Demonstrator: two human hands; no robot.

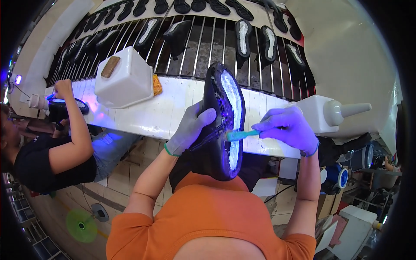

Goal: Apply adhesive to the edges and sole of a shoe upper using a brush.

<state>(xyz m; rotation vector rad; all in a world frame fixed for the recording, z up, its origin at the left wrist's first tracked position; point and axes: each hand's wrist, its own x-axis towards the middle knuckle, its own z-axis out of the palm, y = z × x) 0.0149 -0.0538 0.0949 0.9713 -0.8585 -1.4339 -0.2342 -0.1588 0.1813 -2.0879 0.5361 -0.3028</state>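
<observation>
A black shoe upper is held bottom side up in front of me, toe pointing away. Down the middle of its underside runs a white strip. My left hand, in a grey glove with a green cuff, is closed around the shoe's left side, thumb on top. Between the fingers of my gloved right hand is a small teal brush. Its head touches the shoe's underside near the middle, and the bristles are hard to make out. Violet light falls on the shoe and my right glove.
Beyond the white bench, metal rollers carry several shoe uppers, with black soles on the far ledge. A white container stands at left, a white nozzled bottle at right. A co-worker handles another shoe at far left.
</observation>
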